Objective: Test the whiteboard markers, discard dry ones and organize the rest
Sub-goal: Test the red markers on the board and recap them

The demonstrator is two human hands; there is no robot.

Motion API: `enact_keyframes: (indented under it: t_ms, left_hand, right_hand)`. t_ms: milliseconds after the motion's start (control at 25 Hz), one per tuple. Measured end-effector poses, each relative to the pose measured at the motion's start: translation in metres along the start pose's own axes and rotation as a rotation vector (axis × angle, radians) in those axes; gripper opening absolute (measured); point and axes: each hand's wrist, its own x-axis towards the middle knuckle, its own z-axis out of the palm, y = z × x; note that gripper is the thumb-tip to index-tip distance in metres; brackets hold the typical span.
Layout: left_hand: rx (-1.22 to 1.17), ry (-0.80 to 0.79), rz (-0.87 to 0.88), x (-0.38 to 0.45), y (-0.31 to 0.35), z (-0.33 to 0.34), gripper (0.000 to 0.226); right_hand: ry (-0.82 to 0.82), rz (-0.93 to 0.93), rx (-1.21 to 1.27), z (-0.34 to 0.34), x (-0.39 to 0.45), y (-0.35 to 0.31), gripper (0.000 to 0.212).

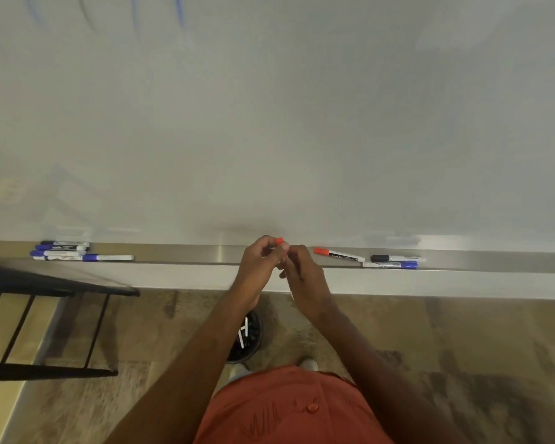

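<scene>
Both bare forearms reach forward and converge at the middle. The left hand (259,261) has its fingers curled in a pinching grip, palm turned inward. The right hand (303,277) meets it fingertip to fingertip, fingers likewise curled, wrist slightly lower.

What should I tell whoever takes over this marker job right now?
Left hand and right hand together hold a red-capped marker over the tray.
Left group of markers lies at the tray's left end; red marker, black marker and blue marker lie right.
Bin on the floor already holds markers.
Left: test the held marker, then probably the right three.
</scene>
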Motion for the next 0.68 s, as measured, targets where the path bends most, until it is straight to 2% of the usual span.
enact_keyframes:
  t_ms: [80, 240, 440, 680]
  left_hand:
    - [-0.046, -0.027, 0.036, -0.013, 0.022, -0.013, 0.018]
    - [-0.215, -0.099, 0.065, -0.039, 0.056, -0.035, 0.038]
    - [-0.338, 0.056, 0.144, -0.064, 0.073, -0.060, 0.050]
    - [-0.378, 0.049, 0.230, -0.085, 0.085, -0.093, 0.042]
  right_hand:
    - [-0.007, 0.007, 0.117, 0.009, -0.004, -0.032, 0.019]
    - [-0.073, 0.142, 0.308, 0.031, -0.012, -0.096, 0.035]
    - [-0.019, 0.060, 0.207, 0.059, -0.022, -0.144, 0.033]
    - [0.018, 0.003, 0.224, 0.087, -0.037, -0.174, 0.031]
